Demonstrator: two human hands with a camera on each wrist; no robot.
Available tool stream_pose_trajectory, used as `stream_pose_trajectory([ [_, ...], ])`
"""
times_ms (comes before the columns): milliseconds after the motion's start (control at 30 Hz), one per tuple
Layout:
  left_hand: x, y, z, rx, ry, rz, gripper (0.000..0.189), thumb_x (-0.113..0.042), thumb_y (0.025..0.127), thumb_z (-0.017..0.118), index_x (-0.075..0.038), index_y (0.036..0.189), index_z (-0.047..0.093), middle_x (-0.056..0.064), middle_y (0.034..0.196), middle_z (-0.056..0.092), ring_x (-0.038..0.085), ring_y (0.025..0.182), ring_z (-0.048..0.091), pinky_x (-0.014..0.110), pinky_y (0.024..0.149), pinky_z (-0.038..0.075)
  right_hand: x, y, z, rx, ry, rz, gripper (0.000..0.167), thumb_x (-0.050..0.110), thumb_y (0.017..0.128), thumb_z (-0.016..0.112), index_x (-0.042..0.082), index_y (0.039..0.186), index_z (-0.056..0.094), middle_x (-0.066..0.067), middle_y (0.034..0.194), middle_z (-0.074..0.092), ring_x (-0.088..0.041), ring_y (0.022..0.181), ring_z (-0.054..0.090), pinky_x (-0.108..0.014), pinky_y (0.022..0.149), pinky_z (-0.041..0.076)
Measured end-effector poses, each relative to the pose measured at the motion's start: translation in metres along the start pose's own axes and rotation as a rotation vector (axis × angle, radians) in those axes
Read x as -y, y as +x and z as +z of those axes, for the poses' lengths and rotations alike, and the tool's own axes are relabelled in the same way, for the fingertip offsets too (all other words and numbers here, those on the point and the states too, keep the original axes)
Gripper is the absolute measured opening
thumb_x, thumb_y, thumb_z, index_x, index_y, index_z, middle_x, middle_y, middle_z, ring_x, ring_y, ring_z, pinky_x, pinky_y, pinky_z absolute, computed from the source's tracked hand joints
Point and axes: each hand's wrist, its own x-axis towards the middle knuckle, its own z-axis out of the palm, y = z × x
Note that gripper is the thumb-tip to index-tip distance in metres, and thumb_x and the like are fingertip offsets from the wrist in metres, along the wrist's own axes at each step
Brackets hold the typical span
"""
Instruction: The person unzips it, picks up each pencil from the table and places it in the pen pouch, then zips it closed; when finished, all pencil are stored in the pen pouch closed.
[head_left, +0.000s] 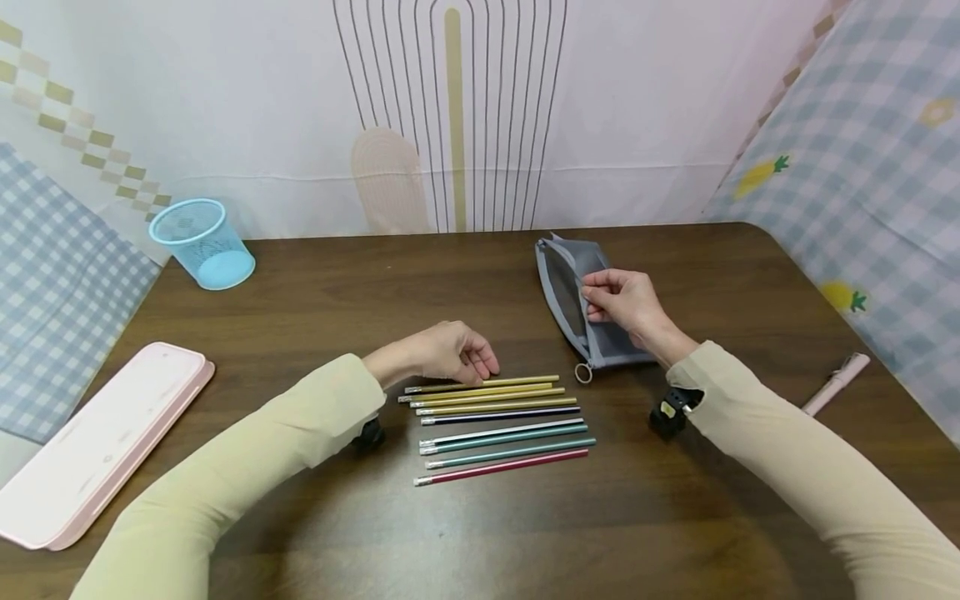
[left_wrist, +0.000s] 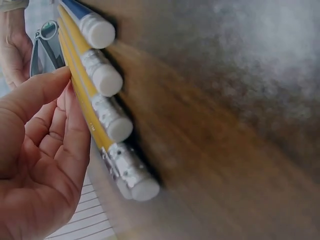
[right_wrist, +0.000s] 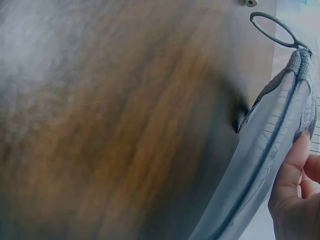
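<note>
Several eraser-tipped pencils lie side by side on the table. My left hand (head_left: 455, 354) is at the farthest yellow pencil (head_left: 528, 381), thumb and fingertips pinching it along its shaft. In the left wrist view the white erasers (left_wrist: 107, 80) point toward the camera, with the thumb (left_wrist: 47, 87) against the yellow shafts. Nearer me are a dark blue pencil (head_left: 502, 415), teal pencils (head_left: 517, 452) and a red pencil (head_left: 502, 469). My right hand (head_left: 626, 307) pinches the edge of a grey zip pouch (head_left: 618, 346), whose mouth gapes toward the left. A ring pull (right_wrist: 272, 30) hangs from its zip.
A light blue mesh cup (head_left: 202, 246) stands at the back left. A pink and white case (head_left: 105, 442) lies along the left side. To the right, beside my sleeve, is a pale pink pen (head_left: 836, 383). Patterned cloths hang behind and at both sides.
</note>
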Motion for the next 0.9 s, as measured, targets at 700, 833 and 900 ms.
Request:
stream_pose_trajectory([
  [700,-0.001,0.032,-0.019,-0.159,-0.389,-0.143,0.024,0.002,0.087,0.057,0.009,0.11,0.061,0.003,0.082,0.065,0.006,0.071,0.059,0.018,0.065,0.054,-0.001,-0.001,0.0,0.0,0.001,0.014,0.029,0.002,0.093,0.055,-0.011,0.119,0.051,0.004,0.073,0.058,-0.002,0.059,0.058,-0.016,0.057,0.055],
  [833,-0.01,0.053,-0.017,-0.173,-0.667,-0.206,0.029,0.001,0.091,0.054,0.009,0.119,0.054,0.009,0.091,0.065,0.009,0.072,0.062,0.017,0.062,0.054,-0.001,-0.002,0.001,0.007,0.001,0.013,0.029,0.003,0.093,0.055,-0.011,0.119,0.052,0.004,0.074,0.058,-0.003,0.059,0.059,-0.017,0.057,0.055],
  [900,-0.016,0.064,-0.014,-0.188,-0.784,-0.221,0.031,0.001,0.093,0.052,0.01,0.123,0.052,0.014,0.099,0.064,0.01,0.073,0.063,0.016,0.061,0.053,-0.001,-0.002,0.002,0.009,0.001,0.011,0.03,0.003,0.093,0.055,-0.011,0.119,0.052,0.003,0.074,0.058,-0.003,0.059,0.059,-0.017,0.057,0.055],
])
